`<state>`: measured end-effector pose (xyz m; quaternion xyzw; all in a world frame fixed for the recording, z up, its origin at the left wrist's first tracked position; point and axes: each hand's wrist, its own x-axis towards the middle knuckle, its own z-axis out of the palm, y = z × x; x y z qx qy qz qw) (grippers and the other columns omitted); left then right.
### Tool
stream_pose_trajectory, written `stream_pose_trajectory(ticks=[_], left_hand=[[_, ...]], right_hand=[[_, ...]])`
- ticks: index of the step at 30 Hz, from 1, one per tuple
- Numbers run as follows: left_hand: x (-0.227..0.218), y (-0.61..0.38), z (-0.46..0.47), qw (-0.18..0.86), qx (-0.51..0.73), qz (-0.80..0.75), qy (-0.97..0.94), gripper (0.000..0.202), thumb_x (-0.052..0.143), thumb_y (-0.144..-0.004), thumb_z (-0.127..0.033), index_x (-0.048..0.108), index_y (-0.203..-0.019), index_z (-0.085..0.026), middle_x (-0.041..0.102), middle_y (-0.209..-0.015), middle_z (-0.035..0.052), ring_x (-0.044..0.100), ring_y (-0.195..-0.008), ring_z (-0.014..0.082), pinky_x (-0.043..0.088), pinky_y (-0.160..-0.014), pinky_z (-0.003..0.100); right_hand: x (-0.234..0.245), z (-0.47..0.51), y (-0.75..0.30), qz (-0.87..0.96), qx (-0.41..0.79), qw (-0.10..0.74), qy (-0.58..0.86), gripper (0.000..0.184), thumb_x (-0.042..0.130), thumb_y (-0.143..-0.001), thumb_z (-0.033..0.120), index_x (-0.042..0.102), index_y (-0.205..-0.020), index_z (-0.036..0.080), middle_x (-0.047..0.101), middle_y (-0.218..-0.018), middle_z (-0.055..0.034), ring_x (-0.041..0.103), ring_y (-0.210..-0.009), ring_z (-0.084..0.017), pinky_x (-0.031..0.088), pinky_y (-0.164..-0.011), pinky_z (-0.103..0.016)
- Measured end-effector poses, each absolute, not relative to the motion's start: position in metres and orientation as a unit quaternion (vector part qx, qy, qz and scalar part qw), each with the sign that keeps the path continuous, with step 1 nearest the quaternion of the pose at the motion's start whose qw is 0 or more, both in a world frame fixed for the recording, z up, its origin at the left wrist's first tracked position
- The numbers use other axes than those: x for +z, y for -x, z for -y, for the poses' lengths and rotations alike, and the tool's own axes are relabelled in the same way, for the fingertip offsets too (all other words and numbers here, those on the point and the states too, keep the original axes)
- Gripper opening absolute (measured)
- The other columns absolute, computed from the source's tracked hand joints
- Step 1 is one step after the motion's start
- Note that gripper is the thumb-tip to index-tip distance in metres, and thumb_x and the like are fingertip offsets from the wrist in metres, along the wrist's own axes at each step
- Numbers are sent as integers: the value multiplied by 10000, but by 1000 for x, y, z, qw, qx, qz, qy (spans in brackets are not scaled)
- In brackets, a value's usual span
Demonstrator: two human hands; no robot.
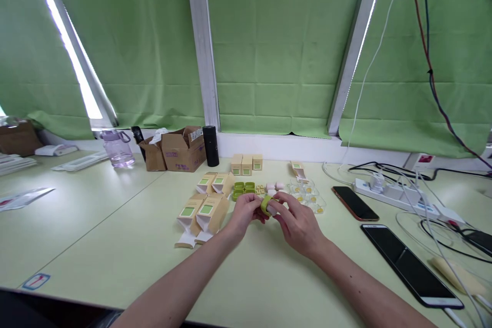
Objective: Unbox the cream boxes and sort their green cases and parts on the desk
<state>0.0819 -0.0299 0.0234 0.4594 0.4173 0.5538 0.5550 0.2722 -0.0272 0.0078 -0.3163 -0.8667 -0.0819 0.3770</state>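
Observation:
Over the middle of the table my left hand (247,209) pinches a small green square case (265,205). My right hand (297,220) has its fingers closed on a small whitish piece (271,209) at the case's right side; fingers partly cover it. Just beyond my hands lie several green cases (243,189), small yellowish pieces (260,189) and pale pink-white pieces (274,186). Clear plastic shells (307,193) with yellow spots lie to the right. Open kraft-paper boxes (209,208) with green labels rest left of my left hand.
Closed small boxes (246,163) stand at the back, with another open box (298,169) to their right. Two phones (355,203), a power strip (395,197) and tangled cables occupy the right. A black cylinder (210,145), cardboard box (184,149) and purple bottle (116,148) stand back left.

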Motion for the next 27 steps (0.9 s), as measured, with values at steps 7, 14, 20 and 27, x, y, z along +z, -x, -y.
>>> stream_pose_trajectory(ticks=[7, 14, 20, 27], left_hand=[[23, -83, 30, 567, 559, -377, -472, 399, 809, -724, -500, 584, -691, -172, 627, -572, 11, 603, -464, 145, 499, -503, 276], [20, -76, 24, 540, 579, -370, -487, 457, 697, -836, -579, 596, -711, -151, 677, -637, 60, 579, -465, 127, 463, -483, 257], [20, -73, 22, 515, 595, -383, -484, 446, 693, -845, -569, 600, -745, -145, 674, -646, 58, 566, -483, 115, 440, -499, 243], [24, -75, 25, 502, 593, -395, -489, 433, 705, -836, -561, 587, -771, -150, 672, -659, 55, 569, -498, 118, 448, -513, 253]], right_hand=[[7, 25, -273, 841, 27, 455, 290, 307, 477, -1009, 191, 683, -1219, 277, 667, -1230, -116, 664, -1108, -258, 596, -832, -379], [13, 27, -263, 631, 430, 587, 271, 314, 807, -837, 390, 680, -1091, 256, 679, -1082, -67, 674, -897, -221, 628, -640, -350], [11, 23, -260, 454, 662, 555, 217, 373, 851, -791, 492, 736, -963, 182, 723, -976, -54, 675, -816, -176, 600, -677, -318], [8, 19, -262, 360, 731, 546, 194, 363, 892, -742, 489, 744, -889, 193, 756, -939, -43, 695, -783, -180, 576, -698, -324]])
